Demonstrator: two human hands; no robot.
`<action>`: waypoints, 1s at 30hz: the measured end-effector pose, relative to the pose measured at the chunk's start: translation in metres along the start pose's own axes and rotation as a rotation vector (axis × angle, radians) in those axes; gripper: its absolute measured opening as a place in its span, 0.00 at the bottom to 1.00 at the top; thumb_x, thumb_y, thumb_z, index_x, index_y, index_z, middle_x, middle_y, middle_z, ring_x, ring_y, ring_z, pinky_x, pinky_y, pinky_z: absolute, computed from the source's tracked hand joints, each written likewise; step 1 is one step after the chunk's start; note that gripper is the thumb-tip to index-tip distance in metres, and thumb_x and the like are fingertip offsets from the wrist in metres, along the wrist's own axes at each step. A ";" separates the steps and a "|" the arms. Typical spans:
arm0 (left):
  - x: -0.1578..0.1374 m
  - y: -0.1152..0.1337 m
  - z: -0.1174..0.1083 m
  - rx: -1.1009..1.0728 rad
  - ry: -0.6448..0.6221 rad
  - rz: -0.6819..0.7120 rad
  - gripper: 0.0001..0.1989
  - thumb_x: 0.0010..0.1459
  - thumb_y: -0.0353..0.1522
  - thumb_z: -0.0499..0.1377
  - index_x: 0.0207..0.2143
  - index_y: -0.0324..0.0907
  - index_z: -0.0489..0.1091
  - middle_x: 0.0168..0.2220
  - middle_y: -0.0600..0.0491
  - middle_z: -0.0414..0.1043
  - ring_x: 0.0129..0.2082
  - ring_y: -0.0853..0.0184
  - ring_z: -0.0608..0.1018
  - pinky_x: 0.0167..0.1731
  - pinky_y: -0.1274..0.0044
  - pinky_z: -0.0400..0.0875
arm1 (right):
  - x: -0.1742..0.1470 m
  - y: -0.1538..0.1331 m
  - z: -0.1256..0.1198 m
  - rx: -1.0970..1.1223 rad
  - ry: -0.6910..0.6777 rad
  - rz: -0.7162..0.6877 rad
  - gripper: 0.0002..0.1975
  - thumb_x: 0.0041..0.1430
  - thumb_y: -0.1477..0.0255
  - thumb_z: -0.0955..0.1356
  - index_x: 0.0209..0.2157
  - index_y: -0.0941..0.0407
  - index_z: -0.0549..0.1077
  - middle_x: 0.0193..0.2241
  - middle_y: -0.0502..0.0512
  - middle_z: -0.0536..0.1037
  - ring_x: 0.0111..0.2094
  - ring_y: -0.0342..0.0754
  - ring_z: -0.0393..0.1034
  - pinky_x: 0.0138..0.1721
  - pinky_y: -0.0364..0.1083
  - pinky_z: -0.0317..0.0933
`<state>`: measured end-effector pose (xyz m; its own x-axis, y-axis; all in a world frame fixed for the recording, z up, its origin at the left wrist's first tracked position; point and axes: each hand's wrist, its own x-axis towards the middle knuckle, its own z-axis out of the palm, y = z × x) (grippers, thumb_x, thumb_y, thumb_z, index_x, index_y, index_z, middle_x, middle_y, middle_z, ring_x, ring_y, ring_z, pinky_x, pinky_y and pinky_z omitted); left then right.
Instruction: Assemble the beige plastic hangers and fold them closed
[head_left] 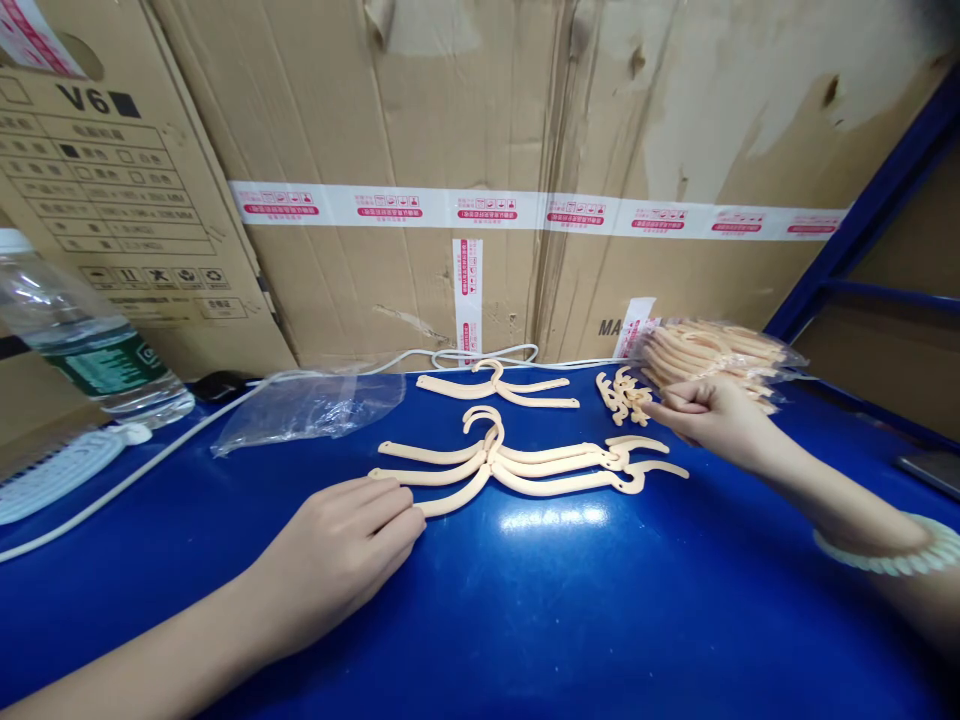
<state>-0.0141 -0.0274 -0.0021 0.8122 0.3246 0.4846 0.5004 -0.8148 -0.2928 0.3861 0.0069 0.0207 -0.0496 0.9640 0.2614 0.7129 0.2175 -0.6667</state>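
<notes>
My left hand (352, 535) is closed on the left end of the nearest beige plastic hanger (454, 500). This hanger lies stacked with others, their hooks pointing up and away from me. Curved hook-like pieces (651, 468) stick out from the right ends of two of them. Farther back lies a separate hanger (499, 385) with its arms spread. My right hand (716, 420) is closed, fingertips pinched beside a small pile of loose hook pieces (621, 395); whatever it pinches is hidden.
A plastic bag of beige hanger parts (712, 350) sits behind my right hand. At left are an empty clear bag (315, 405), a water bottle (112, 350), a white hairbrush (60, 475) and a white cable (202, 430). Cardboard (375, 290) walls off the blue table's (525, 620) back.
</notes>
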 end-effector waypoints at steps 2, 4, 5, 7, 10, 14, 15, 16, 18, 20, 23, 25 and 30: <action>0.001 0.001 0.000 -0.021 0.011 -0.002 0.15 0.66 0.25 0.50 0.24 0.41 0.64 0.22 0.55 0.64 0.23 0.68 0.65 0.27 0.74 0.61 | -0.001 -0.004 0.000 -0.010 -0.011 0.007 0.33 0.53 0.47 0.67 0.17 0.52 0.43 0.14 0.42 0.46 0.16 0.37 0.42 0.18 0.42 0.42; 0.001 0.003 -0.001 -0.065 0.009 -0.009 0.12 0.65 0.26 0.51 0.27 0.40 0.65 0.24 0.55 0.66 0.25 0.68 0.66 0.28 0.73 0.62 | -0.001 -0.008 0.001 -0.021 -0.041 0.013 0.33 0.54 0.45 0.66 0.16 0.53 0.46 0.13 0.42 0.48 0.16 0.37 0.41 0.18 0.42 0.40; 0.000 0.004 -0.001 -0.094 0.004 -0.016 0.11 0.65 0.26 0.52 0.28 0.40 0.65 0.25 0.55 0.67 0.25 0.67 0.67 0.28 0.73 0.63 | -0.002 -0.010 0.002 -0.027 -0.067 0.014 0.32 0.54 0.44 0.65 0.16 0.53 0.48 0.13 0.43 0.49 0.16 0.38 0.42 0.18 0.42 0.40; 0.000 0.005 -0.002 -0.153 -0.007 -0.028 0.08 0.65 0.25 0.52 0.32 0.40 0.67 0.28 0.54 0.69 0.27 0.67 0.69 0.29 0.73 0.65 | -0.001 -0.014 0.003 -0.039 -0.117 0.002 0.31 0.57 0.43 0.62 0.17 0.53 0.53 0.14 0.44 0.52 0.16 0.39 0.45 0.18 0.43 0.41; 0.000 0.008 -0.003 -0.205 0.002 -0.032 0.06 0.64 0.25 0.52 0.37 0.40 0.68 0.32 0.52 0.72 0.32 0.65 0.73 0.33 0.72 0.68 | 0.001 -0.017 0.005 -0.031 -0.105 -0.049 0.29 0.62 0.44 0.55 0.19 0.53 0.55 0.14 0.46 0.56 0.17 0.41 0.49 0.19 0.44 0.47; 0.002 0.010 -0.004 -0.230 0.017 -0.023 0.08 0.64 0.24 0.52 0.40 0.39 0.70 0.36 0.50 0.74 0.36 0.63 0.75 0.37 0.71 0.71 | 0.011 -0.015 0.007 -0.087 -0.042 -0.188 0.19 0.65 0.59 0.57 0.23 0.53 0.61 0.20 0.50 0.66 0.23 0.45 0.63 0.26 0.45 0.61; 0.003 0.011 -0.003 -0.235 0.021 -0.022 0.08 0.64 0.24 0.52 0.40 0.39 0.70 0.37 0.50 0.75 0.37 0.63 0.76 0.38 0.71 0.72 | 0.015 -0.015 0.008 -0.123 -0.053 -0.229 0.13 0.63 0.65 0.58 0.27 0.54 0.65 0.24 0.52 0.71 0.27 0.47 0.68 0.30 0.45 0.64; 0.003 0.011 -0.003 -0.239 0.028 -0.021 0.08 0.64 0.24 0.52 0.40 0.39 0.70 0.37 0.50 0.75 0.37 0.63 0.76 0.39 0.71 0.72 | 0.020 -0.014 0.010 -0.164 -0.069 -0.261 0.08 0.60 0.70 0.59 0.31 0.54 0.68 0.30 0.54 0.75 0.33 0.48 0.71 0.35 0.46 0.67; 0.002 0.013 -0.003 -0.243 0.044 -0.020 0.08 0.64 0.25 0.52 0.39 0.40 0.70 0.38 0.50 0.75 0.38 0.63 0.76 0.40 0.71 0.72 | 0.029 -0.014 0.014 -0.246 -0.104 -0.292 0.14 0.53 0.78 0.60 0.39 0.55 0.72 0.39 0.56 0.79 0.41 0.50 0.73 0.42 0.49 0.68; 0.002 0.014 -0.003 -0.243 0.058 -0.019 0.08 0.63 0.24 0.52 0.38 0.40 0.70 0.39 0.49 0.76 0.40 0.62 0.77 0.41 0.70 0.73 | 0.039 -0.016 0.020 -0.311 -0.128 -0.305 0.20 0.50 0.82 0.60 0.42 0.54 0.74 0.41 0.55 0.80 0.45 0.51 0.74 0.46 0.49 0.67; 0.000 0.015 -0.003 -0.240 0.071 -0.016 0.07 0.63 0.24 0.53 0.39 0.39 0.70 0.41 0.48 0.76 0.42 0.61 0.76 0.43 0.69 0.72 | 0.052 -0.020 0.031 -0.356 -0.145 -0.325 0.19 0.50 0.83 0.62 0.42 0.55 0.76 0.40 0.56 0.81 0.44 0.52 0.75 0.48 0.50 0.67; 0.000 0.015 -0.003 -0.237 0.076 -0.014 0.07 0.63 0.24 0.53 0.39 0.39 0.71 0.42 0.48 0.76 0.43 0.60 0.76 0.44 0.68 0.72 | 0.060 -0.022 0.039 -0.390 -0.160 -0.340 0.15 0.53 0.80 0.64 0.42 0.57 0.77 0.41 0.58 0.81 0.43 0.54 0.75 0.47 0.51 0.67; 0.001 0.015 -0.002 -0.240 0.075 -0.012 0.07 0.63 0.24 0.53 0.39 0.40 0.71 0.42 0.48 0.76 0.44 0.60 0.76 0.44 0.68 0.72 | 0.071 -0.021 0.054 -0.449 -0.221 -0.372 0.11 0.57 0.74 0.68 0.42 0.59 0.77 0.41 0.61 0.81 0.40 0.55 0.75 0.43 0.49 0.67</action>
<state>-0.0067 -0.0401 -0.0038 0.7774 0.3059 0.5496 0.4172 -0.9047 -0.0865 0.3295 0.0788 0.0157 -0.4605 0.8555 0.2368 0.8423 0.5053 -0.1874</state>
